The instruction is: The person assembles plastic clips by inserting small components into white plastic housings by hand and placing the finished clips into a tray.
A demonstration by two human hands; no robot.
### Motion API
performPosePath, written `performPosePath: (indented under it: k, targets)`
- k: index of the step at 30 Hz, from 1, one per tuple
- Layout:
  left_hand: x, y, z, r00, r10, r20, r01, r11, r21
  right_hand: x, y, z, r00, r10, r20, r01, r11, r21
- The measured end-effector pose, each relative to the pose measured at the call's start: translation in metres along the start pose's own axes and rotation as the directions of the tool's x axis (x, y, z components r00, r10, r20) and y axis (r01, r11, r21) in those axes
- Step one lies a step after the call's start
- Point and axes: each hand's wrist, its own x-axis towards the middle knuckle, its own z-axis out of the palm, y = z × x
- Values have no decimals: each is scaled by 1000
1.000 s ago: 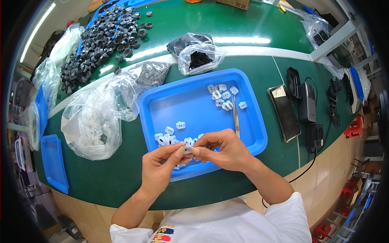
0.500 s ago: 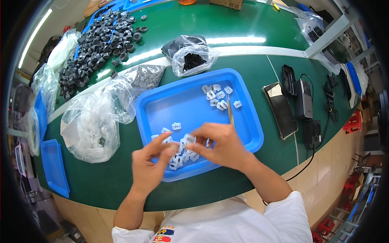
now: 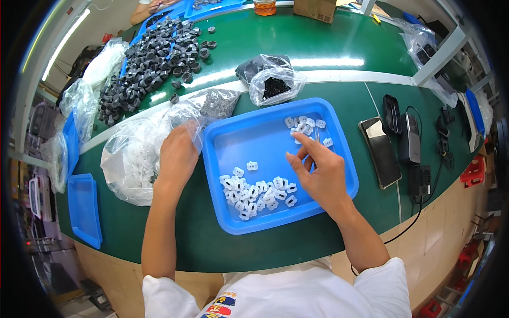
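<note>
My left hand (image 3: 177,156) reaches to the mouth of a clear bag of small grey parts (image 3: 220,102). Its fingertips are hidden in the plastic, so I cannot tell what they hold. Above the right side of a blue tray (image 3: 350,185) is my right hand (image 3: 321,169), thumb and forefinger apart with nothing seen between them. Beyond its fingers lies a small group of white plastic parts (image 3: 305,123), beside metal tweezers (image 3: 317,133) partly covered by the hand. A larger heap of white plastic parts (image 3: 252,196) lies in the tray's near half.
Left of the tray lies a clear bag of white parts (image 3: 140,167), and farther left a small blue tray (image 3: 85,212). Dark caps (image 3: 154,63) are heaped at far left. A bag of black bits (image 3: 275,87) stands behind the tray. A phone (image 3: 380,153) lies right. Another person's hand (image 3: 155,5) shows at the back.
My hands were together over the near heap of white parts. The left has moved away to the bag of grey parts, the right toward the far group. The view has shifted slightly.
</note>
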Motion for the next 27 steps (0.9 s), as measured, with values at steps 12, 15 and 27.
performPosePath:
  k: [12, 15, 27]
  targets:
    - [26, -20, -6, 976, -179, 126, 173, 983, 57, -2, 0, 0, 997, -69, 42, 69, 998, 0]
    - [27, -9, -13, 964, -259, 56, 265, 932, -248, -3, 0, -1, 994, -86, 62, 86, 996, 12]
    - [19, -20, -1, 956, -277, -92, 172, 789, -590, -5, 0, 1, 988, -133, 85, 132, 991, 11]
